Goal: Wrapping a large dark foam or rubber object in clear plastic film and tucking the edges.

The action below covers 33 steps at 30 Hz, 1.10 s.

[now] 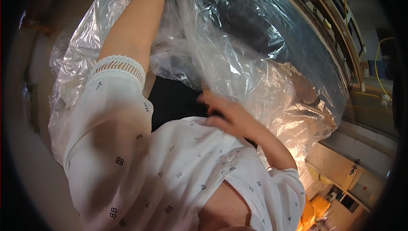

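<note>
Plastic sheet (238, 61) over right hand (229, 118)

A large sheet of clear crumpled plastic film (238, 61) fills most of the view, draped over something dark. The right hand (223, 112) lies against the film's near edge, fingers curled; whether its grip closes on the film cannot be told. The left forearm (136, 22) reaches far upward along the film, its hand out of view. White patterned sleeves (127, 146) cover both upper arms.
</note>
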Tool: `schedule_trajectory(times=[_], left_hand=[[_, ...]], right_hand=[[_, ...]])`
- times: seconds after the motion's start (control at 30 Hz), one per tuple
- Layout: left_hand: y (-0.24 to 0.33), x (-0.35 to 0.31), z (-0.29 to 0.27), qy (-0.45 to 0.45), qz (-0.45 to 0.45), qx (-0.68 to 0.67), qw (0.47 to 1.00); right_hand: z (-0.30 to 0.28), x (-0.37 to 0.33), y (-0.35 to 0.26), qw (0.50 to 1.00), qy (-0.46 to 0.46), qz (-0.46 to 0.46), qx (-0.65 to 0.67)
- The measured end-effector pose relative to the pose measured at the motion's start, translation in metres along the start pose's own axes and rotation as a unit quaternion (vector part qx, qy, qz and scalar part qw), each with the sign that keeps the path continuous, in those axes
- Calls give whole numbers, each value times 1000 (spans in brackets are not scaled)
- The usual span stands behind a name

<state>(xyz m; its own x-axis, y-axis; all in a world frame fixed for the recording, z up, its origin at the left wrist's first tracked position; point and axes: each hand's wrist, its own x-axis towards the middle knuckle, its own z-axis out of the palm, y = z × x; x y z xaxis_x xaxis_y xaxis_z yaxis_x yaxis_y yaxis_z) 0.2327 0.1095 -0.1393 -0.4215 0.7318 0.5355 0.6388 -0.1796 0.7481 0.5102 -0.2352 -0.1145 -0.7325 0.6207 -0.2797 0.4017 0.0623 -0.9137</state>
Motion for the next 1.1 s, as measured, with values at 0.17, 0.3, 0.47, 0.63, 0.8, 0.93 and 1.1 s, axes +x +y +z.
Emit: schedule_trajectory(times=[0.17, 0.3, 0.47, 0.63, 0.8, 0.93, 1.1], left_hand=[[-9, 9, -1, 25, 22, -7, 999], [-29, 13, -5, 23, 8, -16, 1000], [-31, 16, 8, 5, 37, -38, 999], [-23, 13, 4, 14, 52, 9, 999], [-45, 28, -5, -86, 48, 47, 994], [-23, 17, -4, -126, 102, 37, 986], [-26, 15, -9, -141, 82, 42, 986]], right_hand=[[-64, -102, 119, 855, 458, 119, -212], [-48, -105, 66, 772, 492, 66, -397], [-1, -48, 55, 773, 446, 5, -452], [-34, -49, 82, 881, 362, 121, -279], [-59, -147, 34, 707, 426, -95, 556], [-107, -186, 65, 697, 309, -293, 577], [-99, -206, 110, 626, 610, -67, 481]])
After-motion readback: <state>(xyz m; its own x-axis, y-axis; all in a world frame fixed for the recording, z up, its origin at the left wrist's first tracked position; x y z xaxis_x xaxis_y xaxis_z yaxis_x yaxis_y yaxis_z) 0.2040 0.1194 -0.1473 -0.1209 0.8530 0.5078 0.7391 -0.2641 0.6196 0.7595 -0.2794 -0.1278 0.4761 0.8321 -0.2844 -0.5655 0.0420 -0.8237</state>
